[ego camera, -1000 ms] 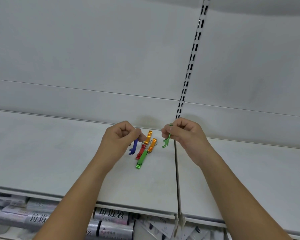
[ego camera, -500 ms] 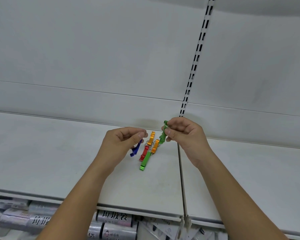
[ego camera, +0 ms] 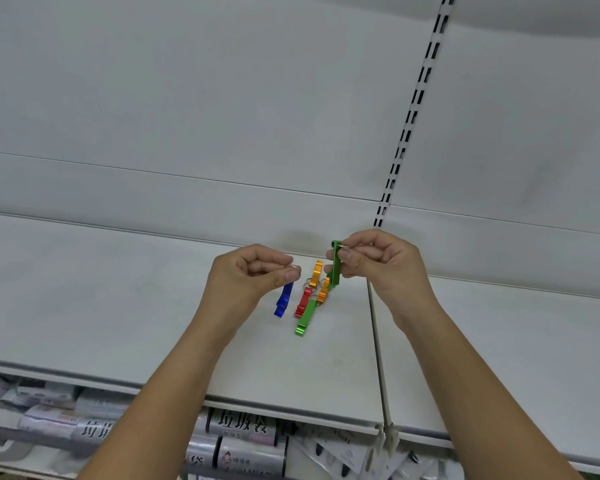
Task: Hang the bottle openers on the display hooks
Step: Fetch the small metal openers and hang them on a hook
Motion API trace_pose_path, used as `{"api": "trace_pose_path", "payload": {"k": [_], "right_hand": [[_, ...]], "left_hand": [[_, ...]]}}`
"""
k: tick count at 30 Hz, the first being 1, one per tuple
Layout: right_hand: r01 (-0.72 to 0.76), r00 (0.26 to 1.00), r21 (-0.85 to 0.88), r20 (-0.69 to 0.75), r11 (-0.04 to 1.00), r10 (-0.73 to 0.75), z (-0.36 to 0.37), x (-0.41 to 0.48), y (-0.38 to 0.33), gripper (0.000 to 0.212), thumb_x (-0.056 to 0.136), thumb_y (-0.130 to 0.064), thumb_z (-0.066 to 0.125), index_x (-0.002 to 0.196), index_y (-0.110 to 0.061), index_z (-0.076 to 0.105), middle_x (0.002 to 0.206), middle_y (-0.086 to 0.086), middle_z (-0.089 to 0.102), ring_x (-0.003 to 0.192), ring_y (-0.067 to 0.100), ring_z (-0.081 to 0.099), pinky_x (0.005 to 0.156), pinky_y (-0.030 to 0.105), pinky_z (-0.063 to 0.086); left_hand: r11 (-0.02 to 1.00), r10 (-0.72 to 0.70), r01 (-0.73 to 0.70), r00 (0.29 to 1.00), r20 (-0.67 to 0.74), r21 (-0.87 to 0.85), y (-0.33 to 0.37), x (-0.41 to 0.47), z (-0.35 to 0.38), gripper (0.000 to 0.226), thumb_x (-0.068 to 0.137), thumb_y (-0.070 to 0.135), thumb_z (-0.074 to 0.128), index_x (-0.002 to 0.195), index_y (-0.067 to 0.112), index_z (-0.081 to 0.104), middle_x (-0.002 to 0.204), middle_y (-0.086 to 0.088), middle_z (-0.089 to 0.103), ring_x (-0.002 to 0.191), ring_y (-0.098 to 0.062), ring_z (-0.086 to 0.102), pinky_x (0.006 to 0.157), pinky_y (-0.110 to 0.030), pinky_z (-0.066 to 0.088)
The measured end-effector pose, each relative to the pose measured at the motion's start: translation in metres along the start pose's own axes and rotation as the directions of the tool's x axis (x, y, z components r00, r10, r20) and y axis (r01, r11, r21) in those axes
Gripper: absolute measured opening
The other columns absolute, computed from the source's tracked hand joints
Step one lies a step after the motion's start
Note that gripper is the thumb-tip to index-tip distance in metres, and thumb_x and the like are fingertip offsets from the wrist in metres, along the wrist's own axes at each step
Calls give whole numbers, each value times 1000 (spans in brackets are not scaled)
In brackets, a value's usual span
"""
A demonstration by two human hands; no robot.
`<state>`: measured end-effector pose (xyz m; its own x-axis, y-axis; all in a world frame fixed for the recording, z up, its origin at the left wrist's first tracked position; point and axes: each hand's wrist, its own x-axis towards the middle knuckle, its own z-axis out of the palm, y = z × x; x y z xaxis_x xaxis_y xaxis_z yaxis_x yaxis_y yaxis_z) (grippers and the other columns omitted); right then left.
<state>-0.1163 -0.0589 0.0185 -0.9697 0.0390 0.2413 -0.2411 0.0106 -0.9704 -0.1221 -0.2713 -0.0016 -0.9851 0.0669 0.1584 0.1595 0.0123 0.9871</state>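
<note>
We see left hand curled, thumb and forefinger pinching ring of blue opener, which dangles over shelf. Right hand curled too, pinching ring of green opener, held upright. Between hands, on shelf: orange openers, red opener, second green opener, bunched together. Slotted upright on far wall.

A pale grey shelf runs beneath the left hand and the right hand, with a seam just below the right hand. Behind both rises a plain grey back panel. A slotted upright climbs above the right hand. Below the wrists, a lower shelf holds rolled packages with printed characters.
</note>
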Motion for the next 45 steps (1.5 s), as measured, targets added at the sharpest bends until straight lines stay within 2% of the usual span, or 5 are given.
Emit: {"api": "trace_pose_path", "payload": {"k": [14, 24, 31, 40, 45], "right_hand": [[-82, 883, -68, 457, 994, 104, 63, -42, -22, 9, 78, -2, 79, 87, -3, 77, 89, 9, 79, 82, 27, 75, 72, 35, 58], [-87, 549, -230, 801, 969, 239, 186, -105, -12, 14, 76, -11, 85, 81, -2, 76, 71, 11, 76, 62, 18, 72, 58, 28, 55], [-69, 332, -209, 917, 975, 220, 292, -146, -16, 21, 77, -11, 83, 89, 3, 74, 77, 17, 76, 70, 19, 74, 59, 26, 56], [-125, 297, -80, 948, 989, 114, 474, -205, -14, 7, 78, -8, 82, 75, -7, 76, 72, 9, 74, 60, 14, 64, 56, 25, 53], [-185, 253, -19, 965, 983, 66, 569, -227, -24, 20, 85, -2, 72, 70, -5, 59, 94, 14, 78, 97, 26, 75, 87, 37, 57]], "left_hand": [[998, -37, 50, 958, -286, 38, 30, -108, -46, 8, 88, 6, 71, 88, -3, 70, 85, -12, 78, 74, -33, 76, 58, -31, 49], [983, -72, 168, 707, -704, 68, 32, -244, -127, 11, 91, 11, 70, 89, 3, 76, 80, -11, 78, 69, -26, 75, 57, -24, 56], [978, -57, 196, 565, -823, 67, 30, -322, -197, 8, 89, 9, 72, 83, 8, 78, 81, -14, 78, 79, -35, 75, 72, -45, 59], [980, -41, 190, 461, -887, 53, 24, -401, -343, 10, 90, 10, 70, 90, 0, 72, 88, -6, 79, 85, -28, 75, 62, -30, 49], [984, -35, 171, 433, -901, 43, 29, -427, -433, 10, 92, 8, 66, 93, -2, 70, 89, -6, 79, 86, -29, 75, 63, -32, 50]]}}
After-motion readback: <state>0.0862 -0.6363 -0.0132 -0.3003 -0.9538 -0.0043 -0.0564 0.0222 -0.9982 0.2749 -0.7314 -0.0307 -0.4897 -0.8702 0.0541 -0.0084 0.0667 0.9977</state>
